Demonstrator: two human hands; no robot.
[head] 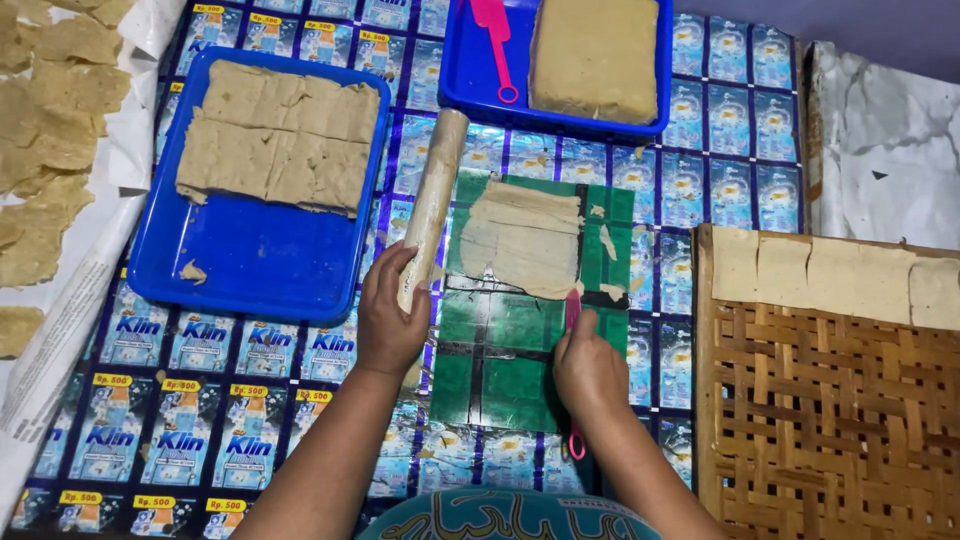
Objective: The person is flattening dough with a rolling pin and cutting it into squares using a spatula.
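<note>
My left hand [389, 312] grips the near end of a dough-coated rolling pin [433, 197] that lies along the left edge of a green cutting mat [500, 360]. On the mat's far half lies a thin flattened sheet of beige dough [523, 239] with small scraps beside it. My right hand [590, 368] is closed on a pink scraper [573, 305], its tip at the sheet's near edge and its handle end showing below my wrist.
A blue tray [260, 265] at the left holds cut dough squares. Another blue tray [480, 85] at the back holds a dough block [596, 55] and a pink spatula [494, 40]. A woven bamboo rack [820, 410] at the right carries dough sheets. Dried pieces [45, 150] lie on paper at far left.
</note>
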